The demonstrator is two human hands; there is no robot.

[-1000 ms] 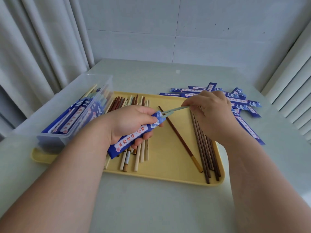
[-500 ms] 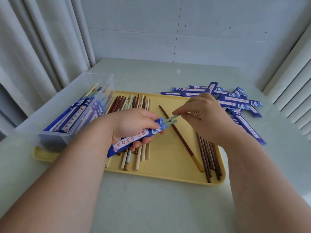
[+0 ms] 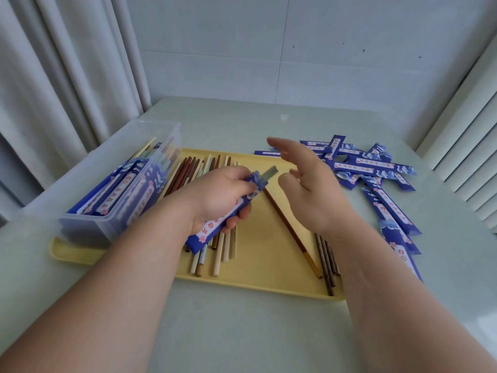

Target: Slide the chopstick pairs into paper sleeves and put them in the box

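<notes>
While left grip clasps the sleeve over the tray, pair ends poking out, and right grip hangs spread, I flag: a tilt toward the box could slip the pair out.

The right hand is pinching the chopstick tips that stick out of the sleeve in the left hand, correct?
No. The head view shows the right hand open, not touching the chopstick tips; they do stick out of the sleeve in the left hand.
</notes>
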